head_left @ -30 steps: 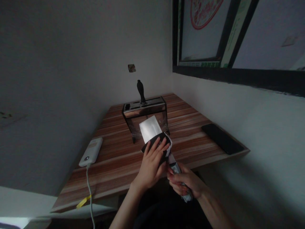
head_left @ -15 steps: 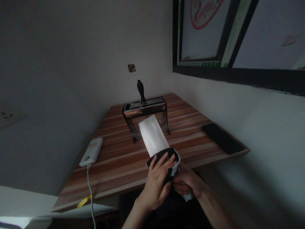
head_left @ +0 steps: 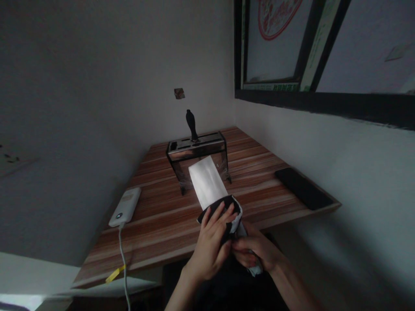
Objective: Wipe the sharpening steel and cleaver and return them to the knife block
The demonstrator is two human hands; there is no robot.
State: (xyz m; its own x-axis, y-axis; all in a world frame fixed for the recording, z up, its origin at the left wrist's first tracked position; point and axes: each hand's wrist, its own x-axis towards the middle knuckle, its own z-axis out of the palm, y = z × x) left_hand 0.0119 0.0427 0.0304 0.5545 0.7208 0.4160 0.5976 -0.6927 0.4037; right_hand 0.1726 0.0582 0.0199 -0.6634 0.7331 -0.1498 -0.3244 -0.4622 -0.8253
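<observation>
A wide, pale, shiny blade, looking like a cleaver (head_left: 208,181), points up and away from me over the table. A black cloth with a whitish underside (head_left: 239,207) wraps its lower part. My left hand (head_left: 212,242) lies over the cloth, fingers spread across it and pressing it to the blade. My right hand (head_left: 256,248) is closed lower down, near the cleaver's handle end; the handle itself is hidden by hand and cloth. A light end of cloth hangs out below my right hand.
Behind the blade stands a knife holder (head_left: 197,147) with a black handle (head_left: 191,125) upright in it. A white power bank (head_left: 126,207) with a cable (head_left: 121,246) lies left on the wood-grain table (head_left: 155,220). A black phone (head_left: 303,188) lies near the right edge, beside the wall.
My left hand and the cloth have slid slightly up and left along the blade. My right hand has shifted only a little.
</observation>
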